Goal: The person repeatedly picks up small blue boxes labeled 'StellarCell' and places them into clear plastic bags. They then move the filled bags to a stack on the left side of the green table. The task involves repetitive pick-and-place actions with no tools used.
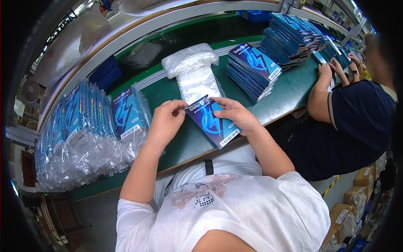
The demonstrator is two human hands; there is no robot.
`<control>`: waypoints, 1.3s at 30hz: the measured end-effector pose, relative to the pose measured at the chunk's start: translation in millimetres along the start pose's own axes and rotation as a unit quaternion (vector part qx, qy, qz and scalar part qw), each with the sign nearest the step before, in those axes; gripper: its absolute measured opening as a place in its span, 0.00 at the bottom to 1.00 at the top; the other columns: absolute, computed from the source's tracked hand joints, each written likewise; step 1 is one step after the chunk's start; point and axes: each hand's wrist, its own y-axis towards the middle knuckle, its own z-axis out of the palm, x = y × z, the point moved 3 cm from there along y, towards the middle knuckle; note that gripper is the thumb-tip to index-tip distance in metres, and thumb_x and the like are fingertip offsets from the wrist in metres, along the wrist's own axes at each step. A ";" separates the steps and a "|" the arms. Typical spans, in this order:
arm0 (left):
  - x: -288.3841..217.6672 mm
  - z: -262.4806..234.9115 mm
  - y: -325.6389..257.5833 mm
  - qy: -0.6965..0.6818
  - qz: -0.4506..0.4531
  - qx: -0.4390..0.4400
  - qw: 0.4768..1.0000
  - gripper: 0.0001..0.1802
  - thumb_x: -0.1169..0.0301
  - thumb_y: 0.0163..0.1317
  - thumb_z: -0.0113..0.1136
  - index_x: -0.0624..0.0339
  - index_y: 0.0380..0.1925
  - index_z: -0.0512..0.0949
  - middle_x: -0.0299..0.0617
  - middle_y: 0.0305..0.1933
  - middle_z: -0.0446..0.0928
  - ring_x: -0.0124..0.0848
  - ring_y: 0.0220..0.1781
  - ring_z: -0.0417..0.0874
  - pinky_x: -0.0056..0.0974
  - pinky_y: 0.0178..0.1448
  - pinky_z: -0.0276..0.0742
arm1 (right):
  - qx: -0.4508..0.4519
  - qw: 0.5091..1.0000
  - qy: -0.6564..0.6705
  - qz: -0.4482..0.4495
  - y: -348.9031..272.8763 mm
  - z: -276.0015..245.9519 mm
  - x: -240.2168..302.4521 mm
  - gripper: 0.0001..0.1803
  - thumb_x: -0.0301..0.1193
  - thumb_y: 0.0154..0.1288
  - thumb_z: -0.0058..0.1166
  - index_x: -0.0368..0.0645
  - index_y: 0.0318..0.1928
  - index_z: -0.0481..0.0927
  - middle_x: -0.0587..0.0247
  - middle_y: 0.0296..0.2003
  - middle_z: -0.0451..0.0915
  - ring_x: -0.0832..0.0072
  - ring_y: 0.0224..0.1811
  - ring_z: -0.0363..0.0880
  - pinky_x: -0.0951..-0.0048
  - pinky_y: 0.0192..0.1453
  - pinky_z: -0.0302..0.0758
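- Left hand (166,119) pinches the upper left corner of a flat blue box (213,120), fingers curled shut on its edge, thumb on top.
- Right hand (235,113) lies over the box's upper right side, fingers bent and closed on the far edge, thumb pressing the printed face.
- Blue box is held between both hands, just above the green bench top (289,90), near its front edge, straight ahead of the person; barcode end points to the near edge.
- Cannot tell whether the box's lower corner touches the bench.
- Pile of clear plastic bags (194,71) lies just behind the hands, toward the bench's back edge, top end bunched up.
- Stack of same blue boxes (253,69) sits right of the bags, mid bench, unwrapped.
- Bigger stack of blue boxes (294,38) further back right, near the far edge.
- Row of bagged blue boxes (90,113) stands on edge at the bench's left end, leaning in a line, loose bag ends spread at the front.
- A co-worker in a dark shirt (357,122) sits at the right end; that person's hands (331,67) rest on the bench by another box.
- Cardboard cartons (357,197) on the floor at lower right.
- Wearer's white top (235,210) fills the bottom centre.
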 end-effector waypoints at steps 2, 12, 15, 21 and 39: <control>-16.7 3.0 -6.0 -0.005 0.026 -0.013 1.000 0.11 0.81 0.55 0.56 0.64 0.40 0.79 0.40 0.35 0.77 0.25 0.35 0.78 0.29 0.42 0.75 | -0.074 0.996 -0.024 -0.037 -0.1 6.2 -6.3 0.21 0.22 0.60 0.55 0.28 0.53 0.68 0.56 0.43 0.78 0.78 0.40 0.79 0.78 0.44 0.77; 1.2 34.6 -18.1 -0.450 -0.124 -0.098 0.879 0.18 0.72 0.64 0.57 0.70 0.50 0.67 0.45 0.42 0.76 0.28 0.43 0.79 0.32 0.47 0.76 | -0.213 0.967 0.016 -0.136 -24.8 44.2 -17.7 0.10 0.31 0.62 0.60 0.38 0.28 0.79 0.71 0.24 0.77 0.90 0.24 0.69 0.85 0.27 0.63; -12.2 40.4 -19.3 -0.564 -0.136 0.001 0.814 0.16 0.75 0.65 0.53 0.71 0.50 0.67 0.49 0.47 0.76 0.32 0.48 0.79 0.38 0.52 0.76 | -0.180 0.976 -0.074 -0.099 -20.0 32.8 -21.7 0.13 0.33 0.60 0.62 0.34 0.36 0.79 0.70 0.26 0.78 0.89 0.25 0.70 0.85 0.28 0.66; -23.6 21.8 -19.1 -0.615 -0.133 0.018 0.777 0.14 0.75 0.67 0.47 0.71 0.50 0.68 0.50 0.50 0.75 0.36 0.51 0.79 0.42 0.57 0.75 | -0.082 0.946 -0.268 -0.162 -36.3 48.2 20.5 0.41 0.23 0.49 0.68 0.36 0.64 0.62 0.57 0.44 0.77 0.78 0.42 0.76 0.78 0.41 0.75; -50.8 -17.6 -49.9 -0.595 -0.074 0.006 0.800 0.24 0.78 0.55 0.47 0.67 0.55 0.70 0.45 0.51 0.74 0.29 0.45 0.78 0.32 0.48 0.75 | 0.206 0.798 -0.346 -0.448 -50.8 126.5 40.7 0.17 0.28 0.53 0.56 0.41 0.46 0.83 0.54 0.45 0.76 0.64 0.42 0.75 0.68 0.45 0.73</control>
